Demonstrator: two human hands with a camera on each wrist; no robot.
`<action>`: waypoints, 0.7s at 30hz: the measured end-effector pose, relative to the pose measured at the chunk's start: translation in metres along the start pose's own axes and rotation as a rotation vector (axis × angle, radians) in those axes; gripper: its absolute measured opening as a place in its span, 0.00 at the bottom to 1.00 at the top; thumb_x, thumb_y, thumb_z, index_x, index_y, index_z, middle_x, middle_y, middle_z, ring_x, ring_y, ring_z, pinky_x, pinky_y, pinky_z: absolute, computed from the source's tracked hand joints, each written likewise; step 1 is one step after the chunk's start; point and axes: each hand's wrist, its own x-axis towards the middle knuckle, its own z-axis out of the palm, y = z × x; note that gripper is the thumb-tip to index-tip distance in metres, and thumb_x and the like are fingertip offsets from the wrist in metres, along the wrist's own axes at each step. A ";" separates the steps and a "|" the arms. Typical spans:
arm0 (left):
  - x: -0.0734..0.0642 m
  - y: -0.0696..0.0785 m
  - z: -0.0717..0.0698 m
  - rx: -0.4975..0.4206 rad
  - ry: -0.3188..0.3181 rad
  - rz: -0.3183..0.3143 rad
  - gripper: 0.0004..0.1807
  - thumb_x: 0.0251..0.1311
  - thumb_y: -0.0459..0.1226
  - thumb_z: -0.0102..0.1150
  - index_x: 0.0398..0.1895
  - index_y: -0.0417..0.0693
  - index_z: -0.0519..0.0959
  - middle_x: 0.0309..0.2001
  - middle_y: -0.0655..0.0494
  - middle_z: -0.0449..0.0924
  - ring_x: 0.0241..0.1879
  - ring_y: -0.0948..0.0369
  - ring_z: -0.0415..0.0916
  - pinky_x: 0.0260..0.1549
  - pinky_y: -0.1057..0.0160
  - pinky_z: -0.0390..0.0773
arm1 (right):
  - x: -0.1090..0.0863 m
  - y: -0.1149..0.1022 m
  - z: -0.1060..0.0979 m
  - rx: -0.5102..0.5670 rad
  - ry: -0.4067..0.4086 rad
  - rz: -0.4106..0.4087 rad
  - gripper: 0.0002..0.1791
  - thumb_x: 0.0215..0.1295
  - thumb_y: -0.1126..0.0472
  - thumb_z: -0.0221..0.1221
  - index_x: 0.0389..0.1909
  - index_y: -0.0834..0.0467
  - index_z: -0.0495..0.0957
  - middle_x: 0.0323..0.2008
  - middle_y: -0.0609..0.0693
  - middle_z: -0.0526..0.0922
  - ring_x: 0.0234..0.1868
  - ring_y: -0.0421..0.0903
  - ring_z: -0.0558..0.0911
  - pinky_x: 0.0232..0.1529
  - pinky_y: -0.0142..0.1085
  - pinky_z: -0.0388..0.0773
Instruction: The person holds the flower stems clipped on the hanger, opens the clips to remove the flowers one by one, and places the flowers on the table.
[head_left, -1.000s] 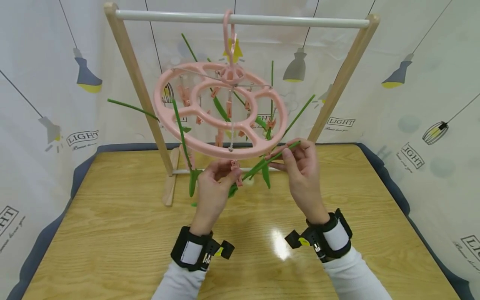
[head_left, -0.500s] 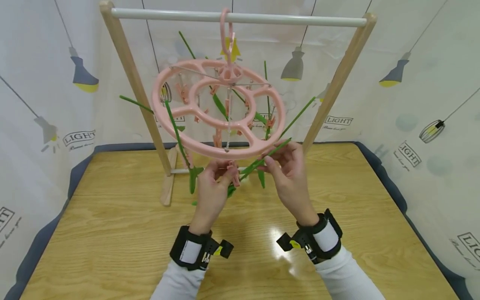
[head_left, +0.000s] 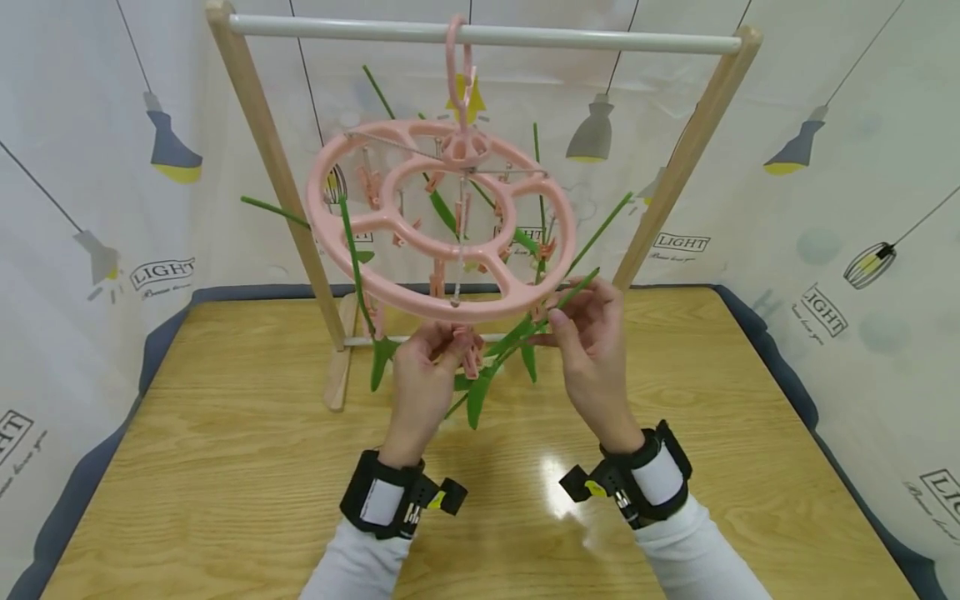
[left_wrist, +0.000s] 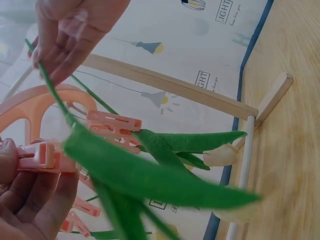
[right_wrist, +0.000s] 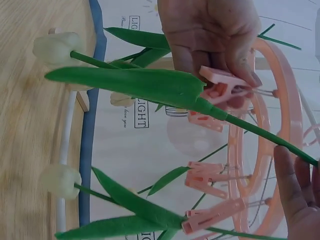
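My left hand (head_left: 423, 392) pinches a pink clothespin (right_wrist: 225, 82) that hangs from the front of a pink round hanger (head_left: 420, 307). In the right wrist view its two arms stand in a V beside the stem of an artificial tulip. My right hand (head_left: 600, 367) holds that stem (right_wrist: 255, 129) near its cut end, thumb against fingers. The stem slants down leftward; its long green leaf (right_wrist: 135, 87) and white flower head (right_wrist: 57, 47) point downward. Whether the stem lies between the clothespin's jaws, I cannot tell.
Other tulips hang flower-down from clothespins (right_wrist: 215, 216) around the hanger. A hook (head_left: 454, 62) hangs it from the white bar (head_left: 600, 37) of a wooden-legged stand (head_left: 686, 154) on the wooden table (head_left: 247, 467). A lamp-patterned cloth (head_left: 810, 333) stands behind.
My right hand has gone a little left, then slightly back right, with the stem. The tulip's leaf has turned and now hangs lower in front of the clothespin. My left hand keeps its place.
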 end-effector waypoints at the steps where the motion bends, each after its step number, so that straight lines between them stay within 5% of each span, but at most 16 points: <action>1: 0.000 0.000 -0.001 -0.003 0.002 0.000 0.08 0.67 0.32 0.55 0.36 0.33 0.78 0.33 0.36 0.84 0.22 0.62 0.77 0.21 0.73 0.79 | 0.000 -0.001 -0.002 0.004 0.015 0.005 0.21 0.68 0.79 0.45 0.59 0.67 0.58 0.41 0.51 0.73 0.40 0.45 0.78 0.33 0.29 0.87; 9: -0.001 0.001 -0.010 0.009 -0.005 -0.006 0.09 0.66 0.32 0.55 0.39 0.30 0.76 0.37 0.33 0.84 0.26 0.61 0.78 0.28 0.75 0.81 | 0.002 -0.007 -0.027 -0.054 0.075 -0.014 0.21 0.70 0.76 0.45 0.62 0.62 0.60 0.41 0.46 0.73 0.38 0.42 0.76 0.33 0.25 0.84; 15: -0.001 -0.001 -0.017 -0.074 -0.047 -0.057 0.12 0.68 0.30 0.51 0.49 0.27 0.72 0.45 0.31 0.80 0.33 0.63 0.78 0.35 0.76 0.82 | 0.007 -0.011 -0.046 -0.111 0.115 -0.059 0.20 0.71 0.75 0.46 0.62 0.64 0.61 0.40 0.48 0.74 0.37 0.42 0.76 0.33 0.23 0.82; 21: 0.000 -0.005 -0.026 -0.120 -0.109 -0.041 0.15 0.72 0.29 0.45 0.56 0.28 0.68 0.44 0.45 0.76 0.37 0.62 0.76 0.39 0.76 0.80 | 0.014 -0.015 -0.060 -0.110 0.149 -0.119 0.21 0.71 0.74 0.45 0.64 0.64 0.60 0.38 0.49 0.75 0.37 0.43 0.77 0.34 0.23 0.82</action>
